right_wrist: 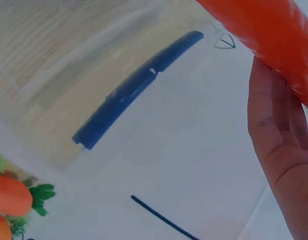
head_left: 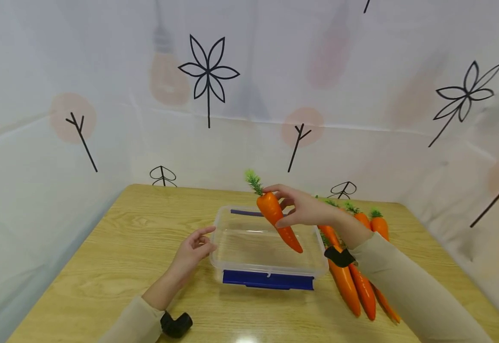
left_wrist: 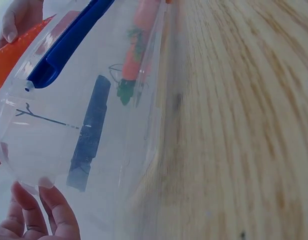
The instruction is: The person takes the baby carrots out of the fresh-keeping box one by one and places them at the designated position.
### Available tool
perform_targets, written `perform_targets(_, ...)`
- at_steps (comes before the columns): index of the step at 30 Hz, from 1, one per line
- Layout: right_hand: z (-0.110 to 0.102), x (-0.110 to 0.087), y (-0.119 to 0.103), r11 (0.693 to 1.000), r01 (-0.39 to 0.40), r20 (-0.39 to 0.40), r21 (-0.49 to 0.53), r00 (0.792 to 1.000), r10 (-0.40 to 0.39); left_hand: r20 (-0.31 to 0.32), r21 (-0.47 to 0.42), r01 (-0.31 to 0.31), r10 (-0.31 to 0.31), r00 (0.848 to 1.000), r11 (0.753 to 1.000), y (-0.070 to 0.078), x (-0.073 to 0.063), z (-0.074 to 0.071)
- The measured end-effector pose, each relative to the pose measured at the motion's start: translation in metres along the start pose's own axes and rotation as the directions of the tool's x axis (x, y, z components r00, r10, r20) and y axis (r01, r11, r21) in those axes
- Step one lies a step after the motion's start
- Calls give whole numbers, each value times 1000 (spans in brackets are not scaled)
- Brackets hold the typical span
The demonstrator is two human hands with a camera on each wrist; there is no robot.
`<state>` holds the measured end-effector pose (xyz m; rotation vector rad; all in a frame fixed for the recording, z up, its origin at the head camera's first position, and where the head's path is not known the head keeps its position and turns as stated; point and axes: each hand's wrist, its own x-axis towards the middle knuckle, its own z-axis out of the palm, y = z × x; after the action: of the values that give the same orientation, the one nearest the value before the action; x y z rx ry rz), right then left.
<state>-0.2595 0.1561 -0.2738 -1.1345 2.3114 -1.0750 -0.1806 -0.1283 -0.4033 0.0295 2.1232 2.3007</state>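
Observation:
My right hand [head_left: 297,206] grips an orange carrot [head_left: 270,208] with a green tuft at its top, holding it tilted over a clear plastic container [head_left: 270,272]. The carrot's narrow tip points down and to the right. In the right wrist view, fingers [right_wrist: 274,100] lie along the carrot [right_wrist: 274,35]. At the container's left side, my left hand [head_left: 191,252] holds the rim between bent fingers and thumb. The left wrist view has the fingertips [left_wrist: 46,185] right at the clear rim.
Several carrots [head_left: 345,286] with green tops lie on the wooden table [head_left: 146,228] to the container's right, partly hidden by my right forearm. A blue latch [head_left: 268,279] runs along the container's front. Patterned white cloth [head_left: 249,143] hangs behind the table.

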Motion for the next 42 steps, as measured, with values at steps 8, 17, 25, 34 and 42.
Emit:
perform_targets(8,-9,-20,0,999,-11,-61,52,998,14,-3,20,0,0,1000,1000,0,0,0)
perform_targets(17,-16,-45,5,998,-24,-107,66,994,31,-10,22,-1,1,1000,1000,-1,0,0)
perform_targets(25,-24,-68,9,996,-64,-149,67,986,73,-8,28,0,0,1000,1000,-1,0,0)
perform_targets(34,-30,-92,19,999,-34,-209,36,977,41,-7,32,2,-2,1000,999,-1,0,0)
perform_targets(42,-32,-116,32,995,-97,-257,1,962,94,6,30,0,0,1000,1000,-1,0,0)
